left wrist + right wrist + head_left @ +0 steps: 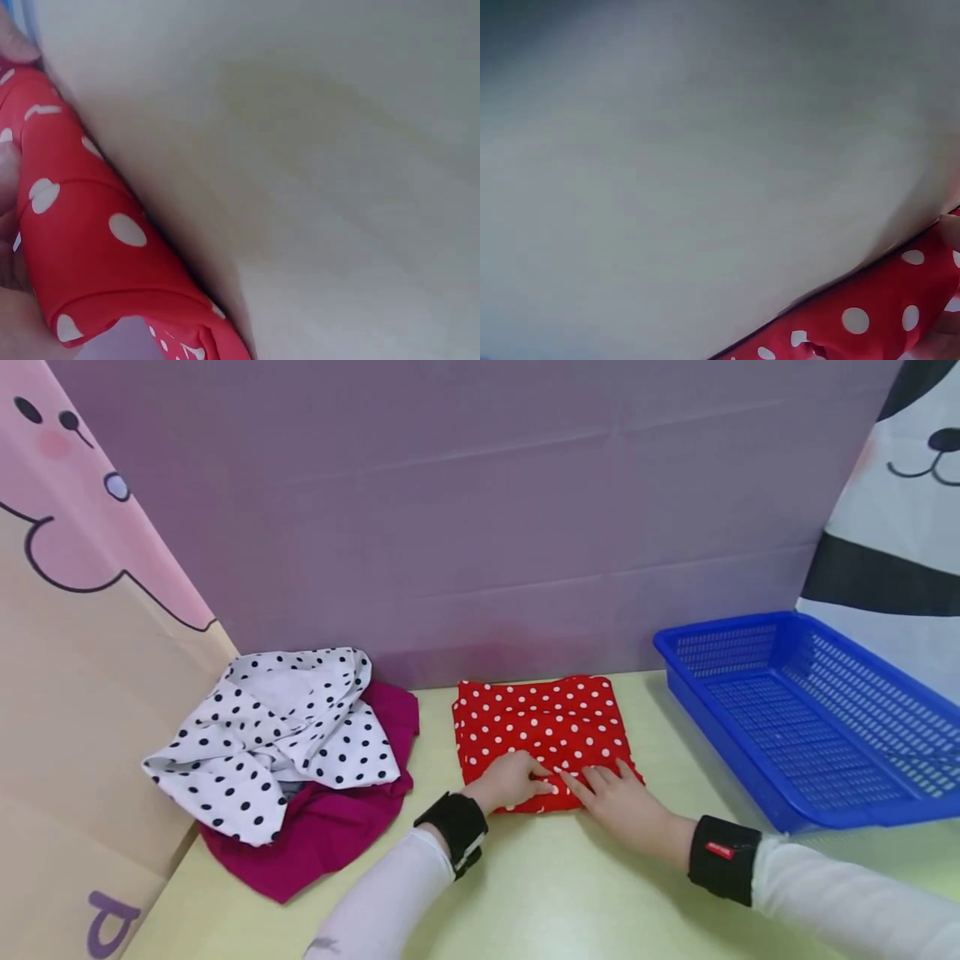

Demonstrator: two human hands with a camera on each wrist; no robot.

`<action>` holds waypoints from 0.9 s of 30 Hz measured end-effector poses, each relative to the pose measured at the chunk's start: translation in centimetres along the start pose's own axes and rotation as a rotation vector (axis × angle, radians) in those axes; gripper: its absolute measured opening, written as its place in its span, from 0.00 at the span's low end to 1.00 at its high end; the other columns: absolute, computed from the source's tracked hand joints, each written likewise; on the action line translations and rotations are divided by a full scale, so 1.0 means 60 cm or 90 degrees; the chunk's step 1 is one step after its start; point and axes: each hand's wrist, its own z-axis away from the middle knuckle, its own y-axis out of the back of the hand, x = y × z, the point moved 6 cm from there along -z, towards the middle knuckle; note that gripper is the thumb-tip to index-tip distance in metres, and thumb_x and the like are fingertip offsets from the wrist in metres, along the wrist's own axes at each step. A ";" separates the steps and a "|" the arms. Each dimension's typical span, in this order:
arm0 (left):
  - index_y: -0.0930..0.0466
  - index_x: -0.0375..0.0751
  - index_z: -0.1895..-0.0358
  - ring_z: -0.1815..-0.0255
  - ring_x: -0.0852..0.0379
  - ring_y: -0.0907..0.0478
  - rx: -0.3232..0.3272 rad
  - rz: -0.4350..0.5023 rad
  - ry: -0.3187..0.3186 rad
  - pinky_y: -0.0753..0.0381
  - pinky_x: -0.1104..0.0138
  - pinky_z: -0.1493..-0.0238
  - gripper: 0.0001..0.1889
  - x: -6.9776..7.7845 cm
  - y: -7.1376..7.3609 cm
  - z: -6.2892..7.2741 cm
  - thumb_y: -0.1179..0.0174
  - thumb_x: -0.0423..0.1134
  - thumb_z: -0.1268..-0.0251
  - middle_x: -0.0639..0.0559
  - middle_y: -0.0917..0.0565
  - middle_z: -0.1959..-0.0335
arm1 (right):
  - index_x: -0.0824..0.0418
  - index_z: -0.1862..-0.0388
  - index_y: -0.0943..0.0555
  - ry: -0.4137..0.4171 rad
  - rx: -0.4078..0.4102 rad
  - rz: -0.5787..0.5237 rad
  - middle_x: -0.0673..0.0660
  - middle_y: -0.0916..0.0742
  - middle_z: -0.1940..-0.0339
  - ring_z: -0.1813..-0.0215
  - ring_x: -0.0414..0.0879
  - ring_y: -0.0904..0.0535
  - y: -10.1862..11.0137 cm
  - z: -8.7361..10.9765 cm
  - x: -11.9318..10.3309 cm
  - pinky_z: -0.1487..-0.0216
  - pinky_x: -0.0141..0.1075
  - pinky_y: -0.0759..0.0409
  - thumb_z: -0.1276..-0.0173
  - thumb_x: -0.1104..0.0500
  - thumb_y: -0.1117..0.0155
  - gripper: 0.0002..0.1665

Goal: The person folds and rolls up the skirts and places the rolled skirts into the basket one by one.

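A red cloth with white dots lies folded in a rough square on the table. My left hand rests on its near left part, thumb and forefinger pointing right across the fabric. On the near right part lies my right hand, fingers spread and reaching forward over the dots. The fingertips of both hands come close together near the front edge. In the left wrist view the red cloth shows a thick, rounded fold beside the fingers. The right wrist view catches only a strip of the red cloth, with fingers at the right edge.
To the left, a crumpled white cloth with black dots lies on a magenta cloth. A blue plastic basket stands at the right. A purple backdrop rises behind the pale yellow table.
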 end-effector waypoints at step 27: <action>0.24 0.43 0.41 0.46 0.55 0.28 0.058 -0.475 -0.187 0.29 0.61 0.37 0.31 0.033 -0.018 0.034 0.36 0.58 0.45 0.51 0.25 0.49 | 0.60 0.39 0.25 -0.034 -0.012 -0.198 0.61 0.17 0.54 0.48 0.58 0.22 -0.016 -0.025 0.033 0.41 0.57 0.29 0.43 0.56 0.30 0.32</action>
